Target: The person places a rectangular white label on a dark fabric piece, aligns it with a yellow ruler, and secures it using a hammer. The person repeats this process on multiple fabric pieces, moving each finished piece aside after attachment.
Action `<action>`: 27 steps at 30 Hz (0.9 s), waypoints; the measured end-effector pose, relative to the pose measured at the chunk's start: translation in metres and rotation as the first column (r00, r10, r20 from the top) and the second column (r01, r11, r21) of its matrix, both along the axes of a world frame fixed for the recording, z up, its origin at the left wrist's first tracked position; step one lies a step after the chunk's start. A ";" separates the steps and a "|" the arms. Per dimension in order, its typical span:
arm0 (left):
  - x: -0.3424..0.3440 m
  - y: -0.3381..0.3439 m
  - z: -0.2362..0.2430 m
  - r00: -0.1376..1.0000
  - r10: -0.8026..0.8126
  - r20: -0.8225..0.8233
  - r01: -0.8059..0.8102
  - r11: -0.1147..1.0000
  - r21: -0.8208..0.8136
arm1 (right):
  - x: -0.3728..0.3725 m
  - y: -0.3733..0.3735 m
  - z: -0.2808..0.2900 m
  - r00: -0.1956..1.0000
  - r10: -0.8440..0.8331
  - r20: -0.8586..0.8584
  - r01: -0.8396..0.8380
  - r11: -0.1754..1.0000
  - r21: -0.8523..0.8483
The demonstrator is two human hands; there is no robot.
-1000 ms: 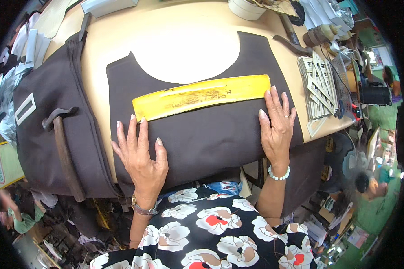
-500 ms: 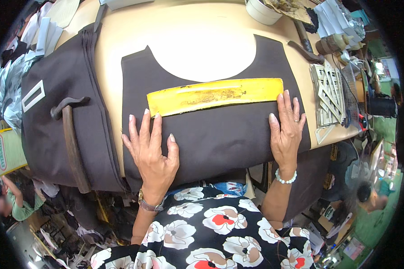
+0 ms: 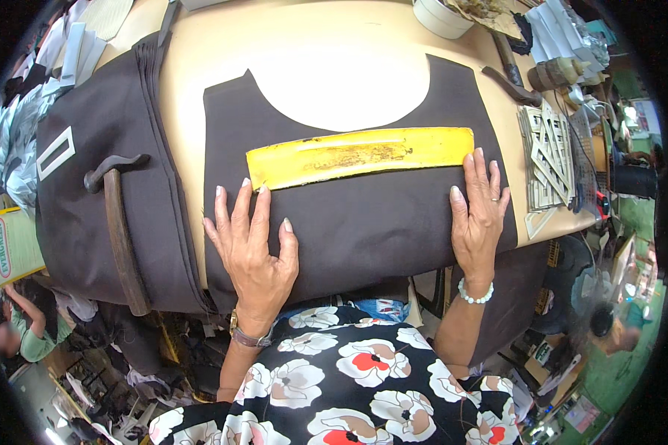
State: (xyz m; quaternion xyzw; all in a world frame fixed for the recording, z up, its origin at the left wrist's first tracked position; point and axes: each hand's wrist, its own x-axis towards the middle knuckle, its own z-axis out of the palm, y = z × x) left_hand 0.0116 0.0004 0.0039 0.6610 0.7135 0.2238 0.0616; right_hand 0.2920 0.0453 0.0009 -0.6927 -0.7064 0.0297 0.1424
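Note:
A dark brown cloth piece point(image 3: 349, 222) with a deep curved cutout lies flat before me. Across it, below the curve, rests a slightly bowed yellow strip point(image 3: 430, 148) with a worn, stained middle. My left hand point(image 3: 252, 248) lies on the cloth, fingers spread, two fingertips at the strip's lower left corner. At the strip's right end is my right hand point(image 3: 481, 222), fingers stretched out on the cloth and the fingertips against the strip's edge. Neither hand grips anything.
Left of the cloth, a hammer point(image 3: 119, 230) and a white rectangular frame point(image 3: 56, 153) lie on stacked dark fabric point(image 3: 74, 215). Another hammer point(image 3: 508, 67), pale slotted templates point(image 3: 549, 159) and a white round container point(image 3: 441, 18) are at the right. A person point(image 3: 33, 330) is at far left.
The view has shifted slightly, and the cloth, strip and both hands appear a little farther right. The hands keep about the same places on the cloth.

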 end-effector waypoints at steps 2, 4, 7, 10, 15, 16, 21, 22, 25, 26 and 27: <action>0.000 0.000 0.000 1.000 -0.004 0.015 0.004 1.000 0.009 | 0.000 0.000 0.000 1.000 0.000 0.003 0.000 1.000 -0.003; 0.000 0.000 0.000 1.000 -0.008 0.014 0.008 1.000 0.008 | 0.001 0.000 -0.001 1.000 -0.004 0.011 0.004 1.000 -0.004; -0.001 -0.001 -0.003 1.000 -0.016 0.016 0.016 1.000 0.021 | 0.001 -0.001 -0.002 1.000 0.002 0.024 -0.002 1.000 0.007; -0.001 0.001 -0.003 1.000 -0.018 0.013 0.017 1.000 0.017 | 0.002 0.000 -0.003 1.000 0.007 0.029 -0.007 1.000 0.010; -0.001 0.001 -0.003 1.000 -0.021 0.012 0.021 1.000 0.017 | 0.001 0.000 -0.002 1.000 0.005 0.023 -0.005 1.000 0.013; -0.001 0.000 -0.003 1.000 -0.021 0.015 0.021 1.000 0.017 | 0.002 0.001 -0.003 1.000 0.006 0.023 -0.007 1.000 0.014; -0.001 0.000 -0.003 1.000 -0.022 0.022 0.021 1.000 0.020 | 0.002 0.001 -0.003 0.999 0.010 0.031 -0.011 1.000 0.024; -0.001 0.000 -0.003 1.000 -0.020 0.021 0.020 1.000 0.021 | 0.002 0.001 -0.004 0.999 0.012 0.030 -0.012 1.000 0.024; -0.001 0.001 -0.003 1.000 -0.023 0.020 0.022 1.000 0.015 | 0.001 0.000 -0.003 1.000 0.002 0.022 -0.003 1.000 0.018; -0.001 0.001 -0.003 1.000 -0.023 0.019 0.023 1.000 0.013 | 0.000 0.000 -0.002 1.000 -0.001 0.018 0.001 1.000 0.015; -0.001 0.001 -0.002 1.000 -0.023 0.020 0.023 1.000 0.013 | -0.001 0.001 -0.002 1.000 0.008 0.020 -0.008 1.000 0.016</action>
